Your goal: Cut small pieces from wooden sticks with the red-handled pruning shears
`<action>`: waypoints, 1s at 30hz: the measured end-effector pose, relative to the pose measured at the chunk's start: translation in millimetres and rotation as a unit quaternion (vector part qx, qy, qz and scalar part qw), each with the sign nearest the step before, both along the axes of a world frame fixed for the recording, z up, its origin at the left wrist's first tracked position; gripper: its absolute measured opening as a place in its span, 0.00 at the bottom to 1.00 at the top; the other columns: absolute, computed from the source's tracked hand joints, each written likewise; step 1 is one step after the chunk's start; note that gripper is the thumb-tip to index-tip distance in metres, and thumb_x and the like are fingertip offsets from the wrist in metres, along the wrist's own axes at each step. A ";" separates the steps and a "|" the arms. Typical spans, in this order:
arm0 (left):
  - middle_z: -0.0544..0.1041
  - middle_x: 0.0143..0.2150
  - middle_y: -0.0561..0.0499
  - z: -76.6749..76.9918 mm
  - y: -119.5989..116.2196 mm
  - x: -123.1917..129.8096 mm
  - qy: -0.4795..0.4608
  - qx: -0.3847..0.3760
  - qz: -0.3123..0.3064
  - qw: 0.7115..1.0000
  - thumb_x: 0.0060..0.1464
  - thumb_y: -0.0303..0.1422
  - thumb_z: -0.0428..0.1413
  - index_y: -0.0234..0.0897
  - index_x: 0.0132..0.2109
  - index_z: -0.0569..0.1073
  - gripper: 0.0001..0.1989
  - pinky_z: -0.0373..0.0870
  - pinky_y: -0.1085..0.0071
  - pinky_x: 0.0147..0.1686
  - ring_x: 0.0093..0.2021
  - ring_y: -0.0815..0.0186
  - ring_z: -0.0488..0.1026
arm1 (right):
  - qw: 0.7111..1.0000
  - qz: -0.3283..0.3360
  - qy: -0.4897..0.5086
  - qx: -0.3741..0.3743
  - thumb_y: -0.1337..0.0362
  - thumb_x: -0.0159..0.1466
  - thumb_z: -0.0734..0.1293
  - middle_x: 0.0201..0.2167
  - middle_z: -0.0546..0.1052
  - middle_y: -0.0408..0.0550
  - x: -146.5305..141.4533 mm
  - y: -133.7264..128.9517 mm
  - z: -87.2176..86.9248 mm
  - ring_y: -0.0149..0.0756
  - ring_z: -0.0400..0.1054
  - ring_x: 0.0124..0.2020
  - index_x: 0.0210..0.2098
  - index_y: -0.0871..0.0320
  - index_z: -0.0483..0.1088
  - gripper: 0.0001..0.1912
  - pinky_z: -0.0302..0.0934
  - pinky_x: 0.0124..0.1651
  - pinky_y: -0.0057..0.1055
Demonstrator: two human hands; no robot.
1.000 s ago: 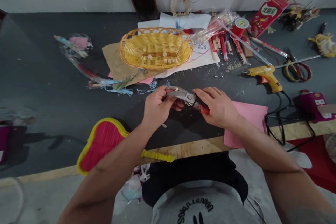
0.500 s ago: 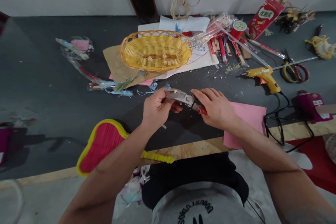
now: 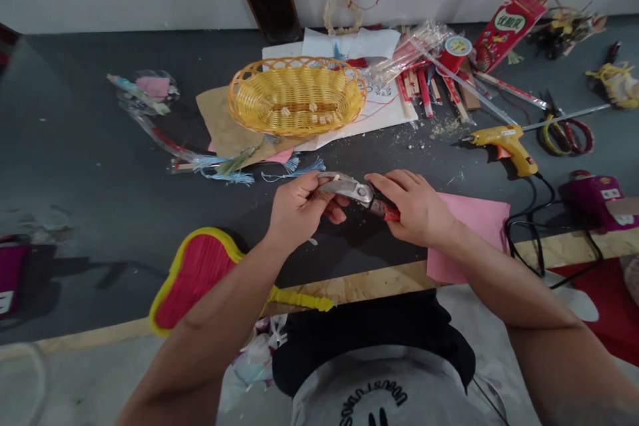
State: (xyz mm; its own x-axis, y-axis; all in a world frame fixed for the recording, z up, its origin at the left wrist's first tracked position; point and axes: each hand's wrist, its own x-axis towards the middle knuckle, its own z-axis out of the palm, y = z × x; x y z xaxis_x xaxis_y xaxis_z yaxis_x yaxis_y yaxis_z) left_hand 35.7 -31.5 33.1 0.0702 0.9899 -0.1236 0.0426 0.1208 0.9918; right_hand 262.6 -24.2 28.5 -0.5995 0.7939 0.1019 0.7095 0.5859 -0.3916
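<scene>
My right hand (image 3: pixel 419 210) is wrapped round the red handles of a pair of pruning shears (image 3: pixel 360 192), whose grey metal blades point left. My left hand (image 3: pixel 295 210) is closed in a pinch at the blade tips. A small pale piece (image 3: pixel 337 177) shows between the blades, by my left fingertips; its full shape is hidden. Beyond the hands lies a yellow woven basket (image 3: pixel 299 90) holding a few small pale pieces.
A yellow glue gun (image 3: pixel 506 146), scissors (image 3: pixel 564 133) and a red thread spool (image 3: pixel 454 56) lie to the right. Pink paper (image 3: pixel 466 229) is under my right forearm. A red and yellow fan (image 3: pixel 194 279) lies by my left arm, and blue tassels (image 3: pixel 224 173) lie beyond it.
The view has shifted slightly. Both hands and the shears stay together, with the blades and pale piece a little lower and further right in the picture.
</scene>
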 end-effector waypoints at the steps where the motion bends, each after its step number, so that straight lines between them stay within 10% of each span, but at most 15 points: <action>1: 0.81 0.26 0.51 -0.4 -0.9 0.0 -0.003 0.003 0.000 1.000 0.55 0.41 0.64 0.34 0.34 0.77 0.13 0.75 0.77 0.18 0.17 0.70 0.75 | 1.000 0.003 0.004 -0.001 0.70 0.59 0.63 0.50 0.75 0.56 -0.2 -0.8 -0.5 0.47 0.69 0.50 0.64 0.58 0.64 0.32 0.64 0.53 0.43; 30: 0.82 0.26 0.51 2.3 -1.4 1.0 0.014 0.018 0.009 1.000 0.53 0.38 0.64 0.35 0.33 0.77 0.10 0.76 0.77 0.19 0.18 0.69 0.77 | 1.000 -0.009 -0.017 0.004 0.69 0.61 0.63 0.51 0.74 0.56 -1.5 -0.2 0.6 0.48 0.68 0.50 0.65 0.57 0.63 0.32 0.63 0.51 0.44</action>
